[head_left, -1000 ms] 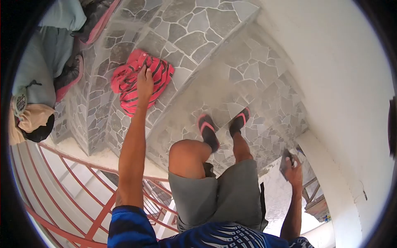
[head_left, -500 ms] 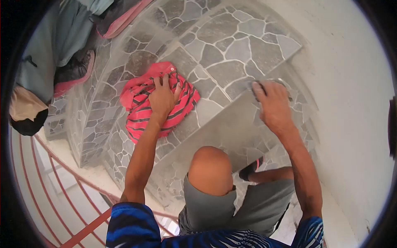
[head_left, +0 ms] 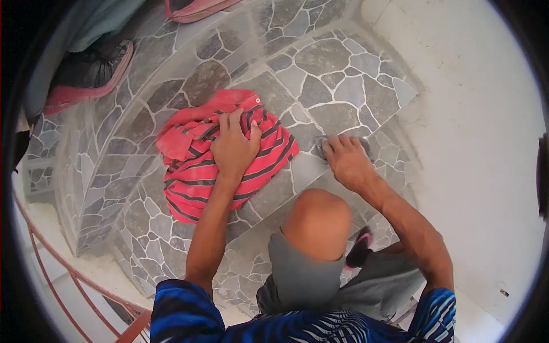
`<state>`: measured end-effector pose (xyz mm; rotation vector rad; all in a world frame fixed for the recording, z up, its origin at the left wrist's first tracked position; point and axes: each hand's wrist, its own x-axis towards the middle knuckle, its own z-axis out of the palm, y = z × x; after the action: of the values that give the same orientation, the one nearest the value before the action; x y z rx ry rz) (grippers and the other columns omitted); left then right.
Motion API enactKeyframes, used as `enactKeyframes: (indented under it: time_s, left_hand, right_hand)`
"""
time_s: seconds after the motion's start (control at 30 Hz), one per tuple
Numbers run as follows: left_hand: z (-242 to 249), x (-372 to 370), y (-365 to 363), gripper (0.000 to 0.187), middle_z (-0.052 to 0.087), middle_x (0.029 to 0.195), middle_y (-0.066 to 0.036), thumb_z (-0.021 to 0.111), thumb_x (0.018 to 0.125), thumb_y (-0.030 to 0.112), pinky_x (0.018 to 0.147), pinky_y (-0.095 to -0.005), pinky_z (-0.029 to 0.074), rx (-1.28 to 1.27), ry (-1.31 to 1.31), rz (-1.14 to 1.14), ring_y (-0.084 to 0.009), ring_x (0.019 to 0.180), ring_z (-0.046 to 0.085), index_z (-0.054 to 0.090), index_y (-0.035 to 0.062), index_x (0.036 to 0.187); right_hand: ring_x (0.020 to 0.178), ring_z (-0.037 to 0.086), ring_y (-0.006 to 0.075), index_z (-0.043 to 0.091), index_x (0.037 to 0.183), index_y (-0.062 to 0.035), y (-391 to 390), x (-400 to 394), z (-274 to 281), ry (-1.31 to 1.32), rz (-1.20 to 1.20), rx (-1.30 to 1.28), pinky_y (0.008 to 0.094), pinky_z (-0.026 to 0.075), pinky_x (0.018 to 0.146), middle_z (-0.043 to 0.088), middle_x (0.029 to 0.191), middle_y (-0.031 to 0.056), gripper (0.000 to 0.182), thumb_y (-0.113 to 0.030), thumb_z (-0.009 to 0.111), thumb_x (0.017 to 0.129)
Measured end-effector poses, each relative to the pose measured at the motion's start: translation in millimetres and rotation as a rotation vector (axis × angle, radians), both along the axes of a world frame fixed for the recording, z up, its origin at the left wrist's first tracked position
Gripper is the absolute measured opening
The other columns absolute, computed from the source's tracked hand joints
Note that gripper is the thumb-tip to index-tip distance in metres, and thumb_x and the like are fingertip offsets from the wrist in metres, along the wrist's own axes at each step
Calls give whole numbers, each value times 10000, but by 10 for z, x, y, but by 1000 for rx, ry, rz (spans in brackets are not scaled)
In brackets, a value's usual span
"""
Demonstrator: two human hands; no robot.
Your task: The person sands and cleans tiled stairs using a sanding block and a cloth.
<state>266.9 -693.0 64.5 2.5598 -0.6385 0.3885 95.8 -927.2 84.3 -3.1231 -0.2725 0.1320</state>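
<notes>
A bunched red shirt with dark stripes point(head_left: 189, 188) lies on the stone-patterned step, a small button showing near its top edge. My left hand point(head_left: 235, 146) presses down on the shirt, with the fingers sunk into its folds and the thumb apart. To the right, my right hand point(head_left: 350, 163) is closed over a dark, flat scrubbing pad point(head_left: 322, 147) at the step's edge. Most of the pad is hidden under the palm and fingers, so its exact kind is hard to make out.
Curved stairs with irregular stone and pale joints point(head_left: 331, 57) run upward. A white wall point(head_left: 469, 143) rises at right, and a red metal railing point(head_left: 63, 263) is at lower left. Another person's dark shoe with a pink sole point(head_left: 91, 77) stands at upper left. My bent knee point(head_left: 318, 220) is in front.
My right hand and the pad have moved left and toward me, relative to the step's corner. My left hand remains on the shirt. The view has shifted, and the other person shows less.
</notes>
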Motion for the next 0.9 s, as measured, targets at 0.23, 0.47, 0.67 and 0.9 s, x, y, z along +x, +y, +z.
enactKeyframes:
  time_s: [0.23,0.47,0.67,0.9]
  left_hand:
    - [-26,66,-13,378,617,1148,-125,655,904,341,647,-468,584,-40,11,30,-364,857,700,611,105,1197]
    - [-49,61,19,377,596,1140,-138,648,906,356,657,-498,584,-6,26,-6,-386,843,697,606,106,1185]
    - [-50,206,76,432,569,1156,-169,649,911,373,718,-522,577,29,131,-99,-417,894,684,565,93,1229]
    - [43,443,112,520,570,1208,-238,658,912,436,850,-539,562,141,330,-164,-461,992,671,527,87,1274]
  right_hand:
    - [965,595,310,687,1020,-7,146,266,-4,-35,102,-64,430,515,777,608,1021,158,242,-192,611,885]
    - [963,616,340,716,939,-20,450,491,-205,-112,-97,-46,444,530,753,629,1038,185,224,-222,637,885]
    - [967,654,373,706,979,21,742,748,-57,-9,-59,-107,448,604,728,640,1053,215,238,-172,664,846]
    - [1083,670,353,764,1029,-16,-63,1945,88,79,-169,101,463,560,854,750,1020,170,334,-280,647,861]
